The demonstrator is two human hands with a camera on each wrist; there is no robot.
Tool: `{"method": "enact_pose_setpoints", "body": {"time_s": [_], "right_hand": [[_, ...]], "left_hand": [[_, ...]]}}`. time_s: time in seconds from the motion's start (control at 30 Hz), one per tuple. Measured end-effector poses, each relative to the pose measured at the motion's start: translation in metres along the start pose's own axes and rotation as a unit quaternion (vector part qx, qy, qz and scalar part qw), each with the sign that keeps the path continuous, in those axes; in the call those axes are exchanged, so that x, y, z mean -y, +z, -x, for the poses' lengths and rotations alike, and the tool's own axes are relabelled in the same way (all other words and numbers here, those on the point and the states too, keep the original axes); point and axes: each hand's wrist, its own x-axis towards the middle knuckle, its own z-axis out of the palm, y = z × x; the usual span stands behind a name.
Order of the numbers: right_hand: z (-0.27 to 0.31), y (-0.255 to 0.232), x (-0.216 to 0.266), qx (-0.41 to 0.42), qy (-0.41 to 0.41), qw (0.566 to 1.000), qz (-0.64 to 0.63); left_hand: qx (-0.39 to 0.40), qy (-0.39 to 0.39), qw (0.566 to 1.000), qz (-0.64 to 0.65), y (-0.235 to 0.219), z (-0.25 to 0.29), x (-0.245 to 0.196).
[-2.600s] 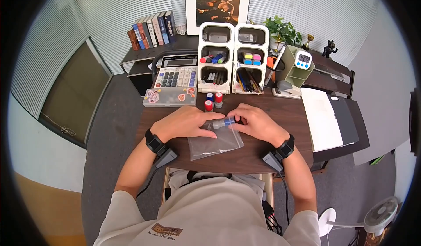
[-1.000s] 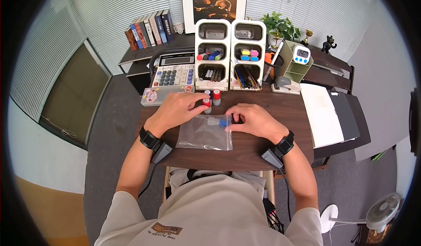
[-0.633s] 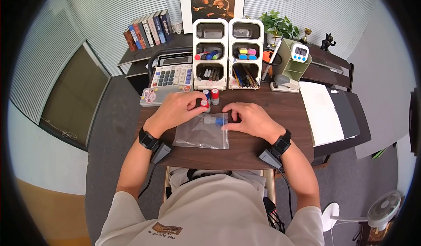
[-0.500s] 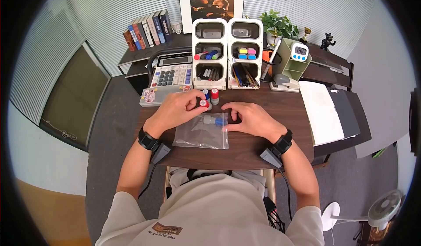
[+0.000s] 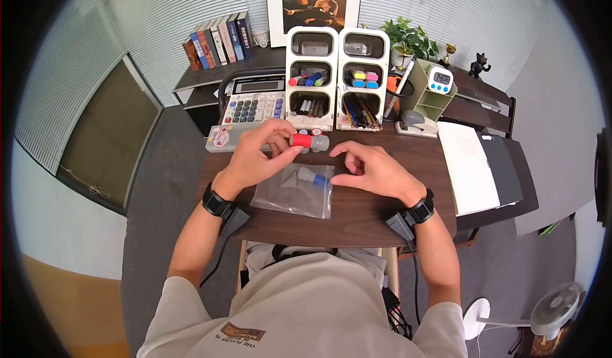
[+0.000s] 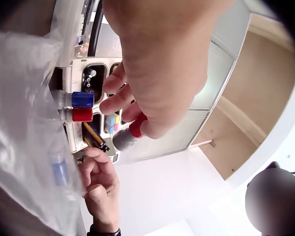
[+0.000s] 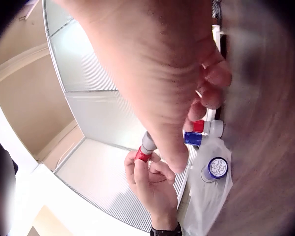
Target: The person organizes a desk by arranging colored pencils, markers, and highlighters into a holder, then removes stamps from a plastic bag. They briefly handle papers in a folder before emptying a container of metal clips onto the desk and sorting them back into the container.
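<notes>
My left hand [image 5: 255, 157] pinches a red-and-grey ink stamp [image 5: 301, 140] between thumb and fingers, tipped sideways above the desk with its grey end toward the right hand. A clear zip bag [image 5: 290, 198] lies flat below, with a blue-and-grey stamp [image 5: 319, 179] inside near its right-hand edge. At that edge is my right hand [image 5: 379, 174], its thumb tip at the bag and its index finger lifted apart from the thumb. Behind the held stamp stand a blue stamp [image 6: 82, 99] and another red one [image 6: 82, 115], mostly covered in the head view.
Two white pen holders [image 5: 338, 77] stand at the back of the brown desk [image 5: 382, 224]. To their left are a calculator [image 5: 255, 108] and a stickered pencil case [image 5: 222, 138]. A stapler [image 5: 417, 126] and a timer [image 5: 440, 79] are on the right.
The left hand, earlier beside the bag, has taken the front red stamp from its place, lifted it and tipped it over. The right hand has shifted slightly, its thumb still by the bag's edge.
</notes>
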Motion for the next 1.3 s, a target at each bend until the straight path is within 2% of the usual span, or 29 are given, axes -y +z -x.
{"method": "enact_pose_setpoints", "body": {"time_s": [0.07, 0.13, 0.17, 0.23, 0.37, 0.43, 0.47, 0.53, 0.6, 0.67, 0.73, 0.8, 0.87, 0.93, 1.0, 1.07, 1.13, 1.3], "right_hand": [[0.000, 0.003, 0.001, -0.002, -0.004, 1.000, -0.022], [-0.001, 0.011, 0.002, -0.051, -0.040, 0.996, -0.067], [-0.001, 0.012, 0.004, -0.049, -0.041, 0.996, -0.065], [0.000, 0.012, 0.011, -0.079, -0.038, 0.992, -0.085], [0.001, 0.015, 0.006, -0.096, -0.058, 0.989, -0.097], [0.002, 0.019, 0.012, -0.094, -0.023, 0.947, -0.306], [0.001, 0.019, 0.012, -0.092, -0.023, 0.949, -0.299], [-0.001, 0.019, 0.007, -0.122, -0.111, 0.941, -0.296], [-0.002, 0.018, 0.005, -0.116, -0.111, 0.943, -0.290], [-0.002, 0.017, 0.008, -0.072, -0.050, 0.931, -0.355], [0.000, 0.017, 0.008, -0.048, -0.029, 0.955, -0.291], [0.001, 0.022, 0.008, -0.026, -0.011, 0.957, -0.287], [0.003, 0.023, 0.011, 0.001, 0.013, 0.965, -0.261], [0.004, 0.026, 0.010, 0.009, 0.008, 0.970, -0.241], [0.004, 0.023, 0.014, 0.014, 0.012, 0.977, -0.215], [0.001, 0.024, 0.008, -0.013, -0.060, 0.995, -0.080], [0.000, 0.021, 0.006, -0.009, -0.065, 0.997, -0.048], [-0.002, 0.023, 0.012, -0.023, -0.079, 0.997, -0.001]], "left_hand": [[-0.010, 0.006, 1.000, 0.027, 0.004, 0.001, -0.001], [0.003, 0.005, 0.996, 0.093, 0.011, 0.003, -0.004], [0.000, 0.005, 0.996, 0.093, 0.012, 0.003, -0.005], [0.073, 0.015, 0.995, 0.069, 0.013, 0.003, -0.009], [0.074, 0.006, 0.996, 0.059, 0.016, 0.003, -0.011], [0.123, -0.018, 0.992, 0.037, 0.013, 0.001, -0.016], [0.117, -0.014, 0.992, 0.040, 0.014, 0.001, -0.016], [0.130, 0.064, 0.989, 0.014, 0.017, 0.000, -0.015], [0.123, 0.061, 0.990, 0.014, 0.015, 0.001, -0.018], [0.096, 0.043, 0.994, -0.004, 0.014, 0.002, -0.018], [0.089, 0.029, 0.996, 0.014, 0.013, 0.002, -0.017], [0.101, -0.005, 0.994, 0.043, 0.014, 0.002, -0.017], [0.095, 0.011, 0.994, 0.047, 0.014, -0.001, -0.019], [0.131, 0.051, 0.989, -0.032, 0.013, -0.001, -0.016], [0.121, 0.075, 0.988, -0.051, 0.013, 0.000, -0.012], [0.112, 0.099, 0.986, -0.072, 0.014, 0.001, -0.009], [0.090, 0.142, 0.983, -0.067, 0.017, 0.001, -0.010], [0.110, 0.162, 0.975, -0.101, 0.014, 0.001, -0.017]]}}
